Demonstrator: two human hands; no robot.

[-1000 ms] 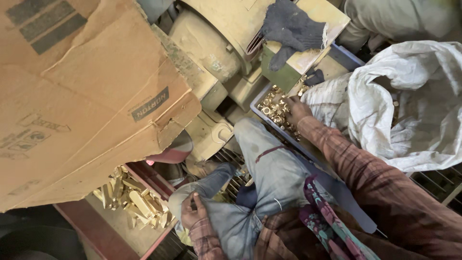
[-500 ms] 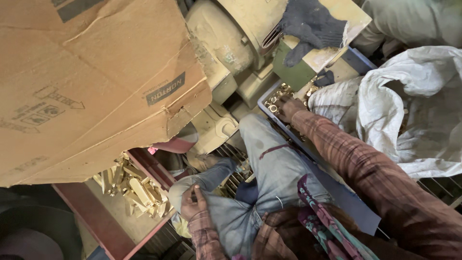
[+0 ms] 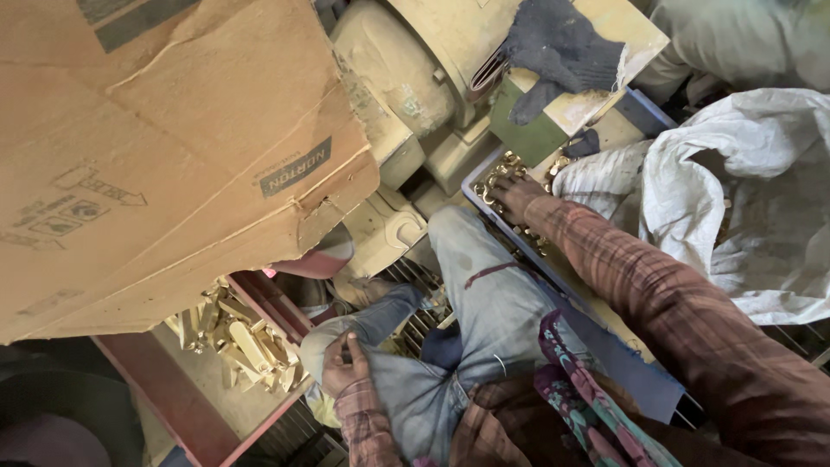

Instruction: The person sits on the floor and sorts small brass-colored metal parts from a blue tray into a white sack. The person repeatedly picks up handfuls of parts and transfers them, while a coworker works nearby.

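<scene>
Right hand (image 3: 517,192) digs into brass bits (image 3: 499,173), grip unclear; left hand (image 3: 346,367), loosely closed, rests on knee. Tray (image 3: 474,186) could tip, spilling parts.

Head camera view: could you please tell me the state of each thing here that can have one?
Right hand: reaching into blue tray, on brass pieces.
Blue tray: holding brass pieces.
Left hand: resting on knee.
Red tray: partly filled with brass parts.
Dark glove: lying unworn on machine.
Cardboard box: flap creased.

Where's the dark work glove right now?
In the head view, the dark glove lies at upper right on a tan board, above the blue tray of brass parts.
</scene>
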